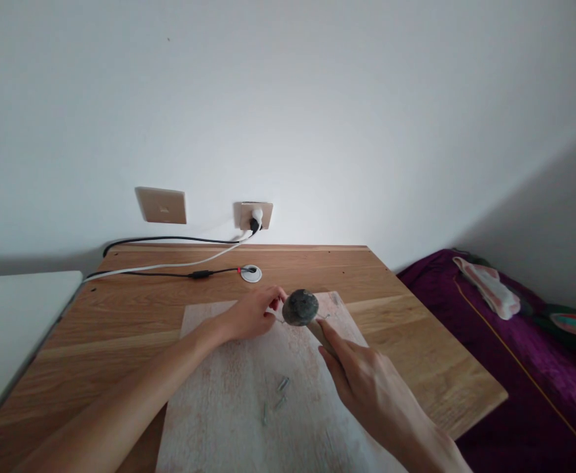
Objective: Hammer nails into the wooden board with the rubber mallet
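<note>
A pale whitewashed board (228, 407) lies on a wooden desk (406, 328). My right hand (366, 381) grips the wooden handle of a hammer, whose round grey head (300, 307) hovers over the board's far end. My left hand (253, 312) rests on the board just left of the hammer head, fingers pinched together as if on a small nail; the nail itself is too small to make out. A few loose nails (278, 391) lie on the board's middle, between my two forearms.
A black cable (169, 240) and a white cable (159, 266) run from a wall socket (255, 215) across the desk's back. A white grommet (251, 273) sits in the desk. White surface (12, 328) at left, purple bedding (504, 341) at right.
</note>
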`<state>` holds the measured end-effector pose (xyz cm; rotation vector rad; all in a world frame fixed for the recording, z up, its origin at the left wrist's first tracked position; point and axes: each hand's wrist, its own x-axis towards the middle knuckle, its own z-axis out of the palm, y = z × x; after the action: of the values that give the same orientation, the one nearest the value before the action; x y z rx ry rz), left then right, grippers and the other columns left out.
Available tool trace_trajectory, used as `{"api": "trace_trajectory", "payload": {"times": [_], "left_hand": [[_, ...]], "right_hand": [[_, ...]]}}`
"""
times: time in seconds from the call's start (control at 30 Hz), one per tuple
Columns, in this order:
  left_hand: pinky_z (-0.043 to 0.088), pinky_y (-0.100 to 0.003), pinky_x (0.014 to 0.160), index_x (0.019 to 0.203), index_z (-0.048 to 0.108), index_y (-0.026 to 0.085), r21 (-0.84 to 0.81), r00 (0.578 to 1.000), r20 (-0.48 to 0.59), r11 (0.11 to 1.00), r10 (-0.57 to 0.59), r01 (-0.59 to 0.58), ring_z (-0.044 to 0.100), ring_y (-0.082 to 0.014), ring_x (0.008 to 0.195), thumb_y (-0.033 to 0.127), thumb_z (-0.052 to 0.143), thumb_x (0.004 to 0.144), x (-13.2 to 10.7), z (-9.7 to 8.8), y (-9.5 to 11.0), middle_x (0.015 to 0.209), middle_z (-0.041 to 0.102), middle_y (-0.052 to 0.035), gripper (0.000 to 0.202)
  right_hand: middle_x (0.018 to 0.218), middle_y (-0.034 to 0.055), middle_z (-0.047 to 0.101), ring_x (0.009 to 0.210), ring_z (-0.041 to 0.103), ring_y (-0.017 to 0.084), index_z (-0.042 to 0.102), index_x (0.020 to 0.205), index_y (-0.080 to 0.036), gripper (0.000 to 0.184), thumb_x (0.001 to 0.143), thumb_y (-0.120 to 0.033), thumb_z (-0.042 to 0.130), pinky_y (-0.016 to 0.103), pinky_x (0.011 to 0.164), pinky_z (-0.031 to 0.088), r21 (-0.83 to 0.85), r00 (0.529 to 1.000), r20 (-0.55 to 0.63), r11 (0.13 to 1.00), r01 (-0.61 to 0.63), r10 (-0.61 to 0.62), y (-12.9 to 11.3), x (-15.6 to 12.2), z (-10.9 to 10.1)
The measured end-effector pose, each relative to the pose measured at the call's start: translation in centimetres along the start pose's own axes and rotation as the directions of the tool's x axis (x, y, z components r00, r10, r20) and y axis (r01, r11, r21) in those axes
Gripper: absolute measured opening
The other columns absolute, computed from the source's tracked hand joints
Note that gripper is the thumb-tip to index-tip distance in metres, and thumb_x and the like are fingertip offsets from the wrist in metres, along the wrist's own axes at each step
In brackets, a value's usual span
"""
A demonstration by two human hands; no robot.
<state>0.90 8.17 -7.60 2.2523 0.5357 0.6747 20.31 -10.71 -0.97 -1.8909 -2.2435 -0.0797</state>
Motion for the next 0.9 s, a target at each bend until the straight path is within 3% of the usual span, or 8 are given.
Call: {"api": "trace_trajectory", "payload": {"times": [0.1, 0.27, 0.37, 0.63, 0.9], "left_hand": [[0.047, -0.032, 0.083, 0.103, 0.061, 0.021, -0.008, 1.0, 0.015, 1.0, -0.015, 0.015, 0.061, -0.0204, 0.091, -0.002, 0.049, 0.064, -0.1, -0.1, 0.1, 0.096, 0.064, -0.0012, 0.047], [0.047, -0.032, 0.084, 0.101, 0.059, 0.021, 0.027, 0.999, 0.017, 0.999, -0.046, 0.045, 0.06, -0.0197, 0.09, -0.002, 0.049, 0.064, -0.1, 0.0, 0.0, 0.095, 0.064, -0.0006, 0.045], [0.046, -0.031, 0.081, 0.101, 0.058, 0.021, 0.032, 0.999, 0.017, 0.998, -0.045, 0.045, 0.059, -0.0185, 0.086, -0.004, 0.049, 0.064, -0.1, 0.1, 0.0, 0.093, 0.063, 0.0, 0.045], [0.047, -0.033, 0.084, 0.104, 0.062, 0.021, 0.005, 0.999, 0.02, 0.999, -0.041, 0.041, 0.061, -0.0204, 0.092, -0.001, 0.049, 0.065, -0.1, -0.2, 0.3, 0.097, 0.065, -0.0014, 0.046], [0.046, -0.031, 0.08, 0.105, 0.061, 0.02, 0.005, 0.998, 0.02, 0.998, -0.056, 0.056, 0.061, -0.0196, 0.088, -0.003, 0.049, 0.066, -0.1, 0.0, 0.0, 0.094, 0.063, -0.0001, 0.047]], "right_hand": [[0.082, 0.0092, 0.081, 0.066, 0.079, 0.026, 0.051, 0.15, -0.013, 0.046, 0.113, -0.032, 0.033, 0.033, 0.056, 0.059, -0.012, 0.999, 0.046, 1.0, 0.006, -0.006, 0.1, 0.1, 0.7], [0.092, 0.0143, 0.083, 0.065, 0.079, 0.029, 0.05, 0.15, -0.011, 0.047, 0.114, -0.035, 0.032, 0.04, 0.055, 0.062, -0.001, 0.997, -0.069, 0.999, 0.039, -0.039, 0.2, 0.2, -0.4], [0.088, 0.0116, 0.083, 0.062, 0.078, 0.028, 0.048, 0.152, -0.013, 0.047, 0.114, -0.035, 0.032, 0.038, 0.053, 0.061, 0.006, 0.996, -0.087, 1.0, 0.03, -0.029, 0.1, 0.3, -1.0], [0.085, 0.0116, 0.082, 0.067, 0.079, 0.028, 0.05, 0.152, -0.011, 0.048, 0.113, -0.034, 0.031, 0.038, 0.058, 0.061, 0.007, 1.0, 0.012, 1.0, 0.001, -0.001, 0.5, -0.2, 1.3], [0.089, 0.0111, 0.082, 0.064, 0.078, 0.03, 0.045, 0.154, -0.015, 0.047, 0.114, -0.035, 0.031, 0.041, 0.055, 0.06, 0.041, 0.999, -0.041, 0.999, -0.005, 0.007, 0.5, -0.3, -0.3]]}}
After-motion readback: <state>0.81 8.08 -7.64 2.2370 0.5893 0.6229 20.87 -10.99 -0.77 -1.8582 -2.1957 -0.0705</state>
